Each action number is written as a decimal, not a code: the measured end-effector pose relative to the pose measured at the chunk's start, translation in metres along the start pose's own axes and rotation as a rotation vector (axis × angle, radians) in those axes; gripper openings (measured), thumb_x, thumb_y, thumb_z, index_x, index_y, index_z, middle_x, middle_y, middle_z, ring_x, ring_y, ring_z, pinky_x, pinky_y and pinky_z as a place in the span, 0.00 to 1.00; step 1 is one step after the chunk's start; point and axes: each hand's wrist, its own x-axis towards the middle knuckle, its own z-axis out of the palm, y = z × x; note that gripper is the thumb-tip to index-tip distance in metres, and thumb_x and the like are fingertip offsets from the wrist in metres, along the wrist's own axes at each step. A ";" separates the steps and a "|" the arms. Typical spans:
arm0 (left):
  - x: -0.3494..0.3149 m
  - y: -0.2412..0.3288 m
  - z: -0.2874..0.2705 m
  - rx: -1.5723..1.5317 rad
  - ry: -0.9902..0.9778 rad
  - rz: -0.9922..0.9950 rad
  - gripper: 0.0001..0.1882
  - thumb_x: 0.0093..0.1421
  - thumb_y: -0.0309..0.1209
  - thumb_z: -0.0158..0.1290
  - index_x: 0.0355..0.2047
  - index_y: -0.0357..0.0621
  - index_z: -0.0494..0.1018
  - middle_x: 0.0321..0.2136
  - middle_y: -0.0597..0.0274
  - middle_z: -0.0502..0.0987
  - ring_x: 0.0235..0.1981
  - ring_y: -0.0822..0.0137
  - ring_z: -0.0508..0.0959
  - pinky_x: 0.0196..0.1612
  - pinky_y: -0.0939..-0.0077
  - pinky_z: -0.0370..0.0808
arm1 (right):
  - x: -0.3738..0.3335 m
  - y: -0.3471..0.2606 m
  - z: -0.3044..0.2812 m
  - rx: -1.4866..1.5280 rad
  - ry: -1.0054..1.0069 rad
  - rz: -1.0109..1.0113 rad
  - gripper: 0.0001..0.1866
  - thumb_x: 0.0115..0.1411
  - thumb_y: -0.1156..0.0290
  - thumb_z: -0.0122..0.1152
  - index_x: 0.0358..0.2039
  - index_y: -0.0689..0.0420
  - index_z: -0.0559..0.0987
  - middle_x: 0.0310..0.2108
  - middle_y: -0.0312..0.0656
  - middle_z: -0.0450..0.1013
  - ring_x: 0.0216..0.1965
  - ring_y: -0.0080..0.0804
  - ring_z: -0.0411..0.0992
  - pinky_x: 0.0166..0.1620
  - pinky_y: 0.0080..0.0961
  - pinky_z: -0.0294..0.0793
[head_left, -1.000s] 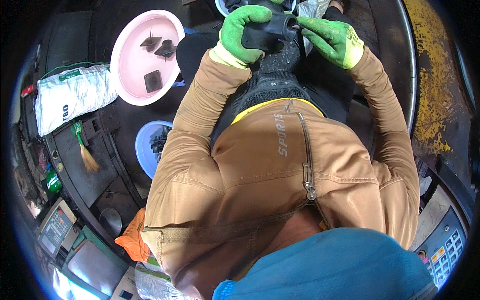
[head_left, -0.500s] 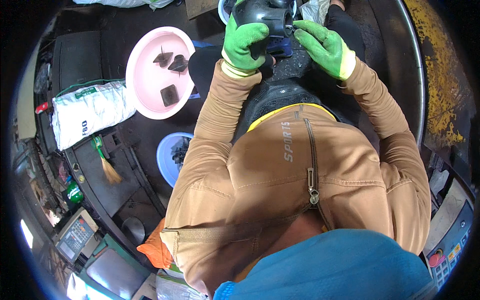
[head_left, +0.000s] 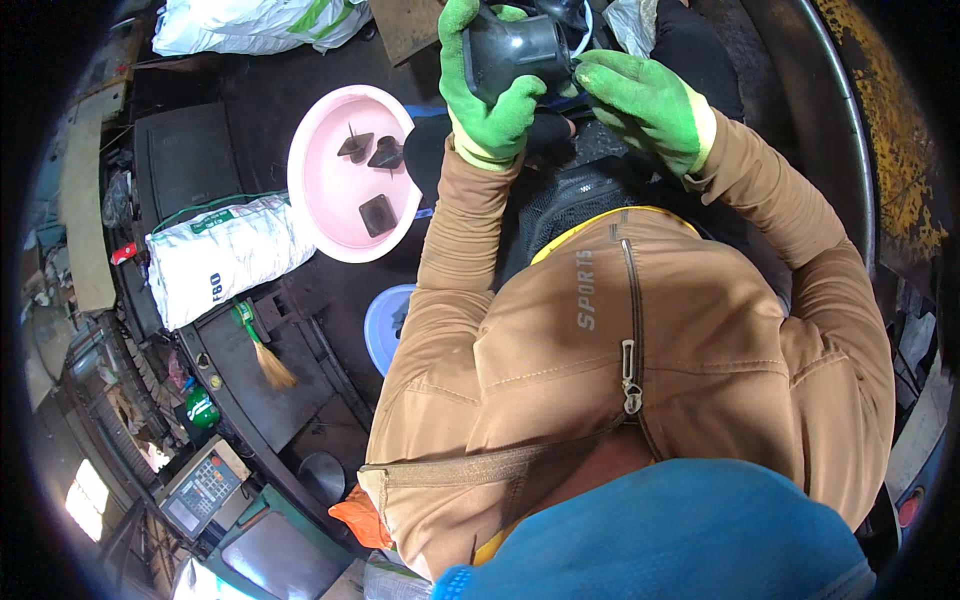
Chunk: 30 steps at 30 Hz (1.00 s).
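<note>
My left hand (head_left: 488,118), in a green-coated glove, is wrapped round a black plastic pipe fitting (head_left: 518,48) with a wide round mouth, at the top of the view. The fitting is tilted, with its mouth turned toward my right side. My right hand (head_left: 652,108), gloved alike, is beside that mouth with its fingers pressed together. Its fingertips are close to the rim; a small dark thing seems to be in them, too small to name. Part of the fitting's far side is hidden behind my left fingers.
A pink basin (head_left: 330,240) at the left holds 3 dark plastic pieces. Below it, a blue basin (head_left: 380,340) is partly hidden by my left sleeve. A white sack (head_left: 235,250) and a small brush (head_left: 268,358) lie further left. A curved metal edge (head_left: 855,130) runs along the right.
The whole view has shifted. My left hand has turned the fitting, and its fingers now show on the far side. My right hand remains by the mouth, its fingers slightly lower against it.
</note>
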 end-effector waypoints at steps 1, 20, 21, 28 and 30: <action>0.002 -0.004 -0.005 0.083 -0.046 0.066 0.48 0.51 0.44 0.68 0.67 0.46 0.56 0.64 0.54 0.61 0.55 0.63 0.69 0.58 0.66 0.69 | -0.002 -0.002 0.001 0.095 -0.010 0.101 0.17 0.69 0.57 0.50 0.42 0.59 0.77 0.19 0.26 0.62 0.17 0.15 0.57 0.21 0.16 0.56; -0.011 -0.017 -0.010 0.396 -0.394 0.274 0.79 0.33 0.28 0.71 0.71 0.52 0.19 0.73 0.47 0.31 0.72 0.46 0.46 0.69 0.51 0.52 | 0.048 -0.009 -0.046 -0.177 -0.074 -0.268 0.17 0.64 0.69 0.58 0.52 0.63 0.77 0.45 0.36 0.76 0.45 0.23 0.74 0.49 0.23 0.73; -0.012 -0.014 -0.010 0.148 -0.321 0.092 0.71 0.42 0.39 0.67 0.72 0.52 0.23 0.72 0.46 0.37 0.70 0.47 0.51 0.69 0.51 0.55 | 0.053 -0.013 -0.053 -0.380 -0.044 -0.401 0.19 0.64 0.70 0.59 0.55 0.62 0.76 0.44 0.40 0.78 0.40 0.26 0.77 0.45 0.24 0.76; -0.014 -0.001 0.006 -0.950 0.233 -0.865 0.42 0.57 0.54 0.52 0.67 0.44 0.60 0.63 0.49 0.65 0.59 0.52 0.71 0.60 0.49 0.70 | 0.057 -0.040 -0.051 -1.344 -0.232 -0.873 0.18 0.50 0.75 0.65 0.44 0.53 0.79 0.36 0.44 0.78 0.35 0.41 0.79 0.38 0.31 0.79; -0.015 -0.003 0.003 -0.981 0.176 -0.825 0.39 0.56 0.49 0.53 0.66 0.44 0.62 0.59 0.45 0.69 0.56 0.49 0.74 0.57 0.47 0.73 | 0.055 -0.049 -0.043 -0.951 -0.347 -0.744 0.15 0.55 0.73 0.64 0.44 0.53 0.79 0.32 0.40 0.78 0.30 0.33 0.79 0.35 0.30 0.78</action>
